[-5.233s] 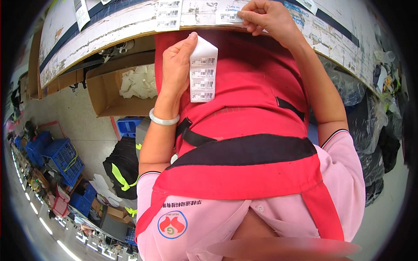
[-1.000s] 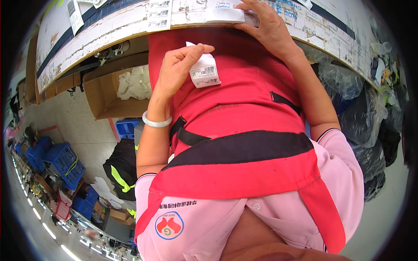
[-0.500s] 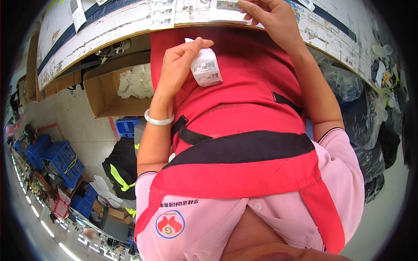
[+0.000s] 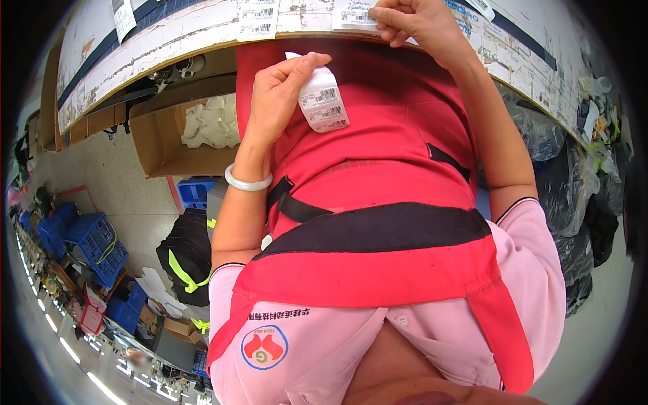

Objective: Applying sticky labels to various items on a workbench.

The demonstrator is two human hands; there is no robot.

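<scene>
My left hand (image 4: 278,88) is closed around a strip of white barcode labels (image 4: 325,108). The printed end of the strip curls down in front of my red apron (image 4: 378,135). At the table's near edge, my right hand (image 4: 422,30) pinches the right end of a small barcode label (image 4: 358,18). That label lies at a white printed paper or packet (image 4: 343,7), partly cut off by the picture's upper rim. Whether the label is stuck down cannot be made out. Beside it, to the left, a sheet of barcode labels (image 4: 258,19) lies flat on the worn white tabletop (image 4: 182,50).
Below the table at left stands an open cardboard box (image 4: 155,152) with crumpled off-white scraps (image 4: 212,123). Blue crates (image 4: 98,246) and a stack of black pieces (image 4: 185,250) are on the left floor. Plastic bags (image 4: 567,189) crowd the right side.
The barcode label at my right fingers now sits closer to me, and printing shows beyond it. My left hand still holds the strip, raised slightly.
</scene>
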